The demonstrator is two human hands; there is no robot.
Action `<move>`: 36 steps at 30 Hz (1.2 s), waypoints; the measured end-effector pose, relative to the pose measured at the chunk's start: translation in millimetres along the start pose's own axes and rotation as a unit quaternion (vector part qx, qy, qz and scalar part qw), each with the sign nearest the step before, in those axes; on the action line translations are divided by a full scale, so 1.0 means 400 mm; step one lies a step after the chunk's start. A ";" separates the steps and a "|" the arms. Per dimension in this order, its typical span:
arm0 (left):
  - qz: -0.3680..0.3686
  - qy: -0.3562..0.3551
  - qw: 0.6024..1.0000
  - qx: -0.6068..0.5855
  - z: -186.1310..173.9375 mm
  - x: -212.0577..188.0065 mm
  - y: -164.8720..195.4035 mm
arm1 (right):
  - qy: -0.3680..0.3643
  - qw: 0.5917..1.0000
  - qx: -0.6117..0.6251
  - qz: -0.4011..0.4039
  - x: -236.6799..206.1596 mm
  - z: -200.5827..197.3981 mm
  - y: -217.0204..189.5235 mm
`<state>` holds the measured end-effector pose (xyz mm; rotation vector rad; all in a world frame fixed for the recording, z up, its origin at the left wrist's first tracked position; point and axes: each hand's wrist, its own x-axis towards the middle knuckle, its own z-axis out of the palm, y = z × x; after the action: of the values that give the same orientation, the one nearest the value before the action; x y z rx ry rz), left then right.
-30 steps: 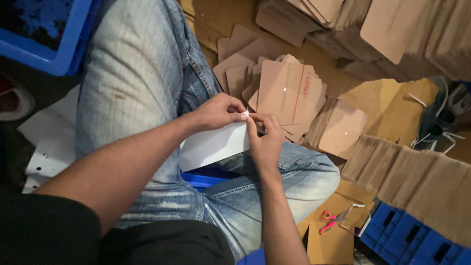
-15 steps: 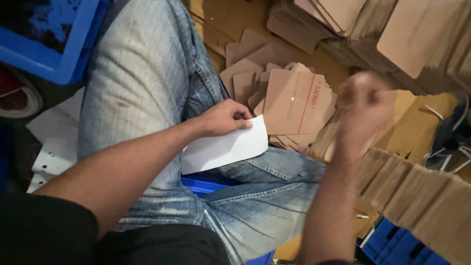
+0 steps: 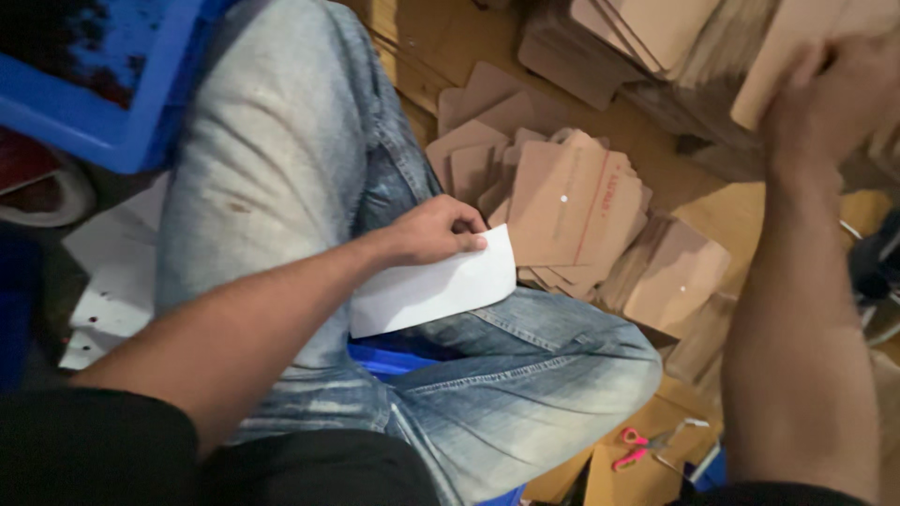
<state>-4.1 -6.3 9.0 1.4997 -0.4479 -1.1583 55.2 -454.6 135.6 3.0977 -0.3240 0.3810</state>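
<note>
Having let go of the white sheet, the right hand had risen to grip a brown envelope from the stack, while the left hand stayed pinching the sheet on the knee.

Between the hands, loose flat brown cardboard envelopes cover the floor, leaving no bare gap. A stack of brown cardboard sheets crowds the right hand. Left of the left hand, a blue plastic crate blocks passage.

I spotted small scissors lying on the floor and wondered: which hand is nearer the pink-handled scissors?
Neither is close, but the left hand is somewhat nearer, holding white paper on the lap, up and left of the scissors. The right hand reaches brown envelopes at the top.
</note>
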 end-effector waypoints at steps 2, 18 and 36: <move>-0.006 -0.002 1.000 0.005 0.000 0.003 0.002 | -0.058 0.997 0.010 -0.055 -0.019 -0.056 -0.036; 0.024 0.003 1.000 0.009 -0.002 0.003 -0.019 | -0.159 0.974 0.159 0.011 -0.550 -0.050 -0.574; 0.017 -0.024 0.999 -0.031 -0.007 -0.005 -0.011 | -0.086 0.922 0.311 0.214 -0.621 -0.060 -0.738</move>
<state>-4.0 -2.0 5.3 1.4085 -0.4651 -1.1735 -126.2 -114.6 105.6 3.6681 -1.0952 0.2436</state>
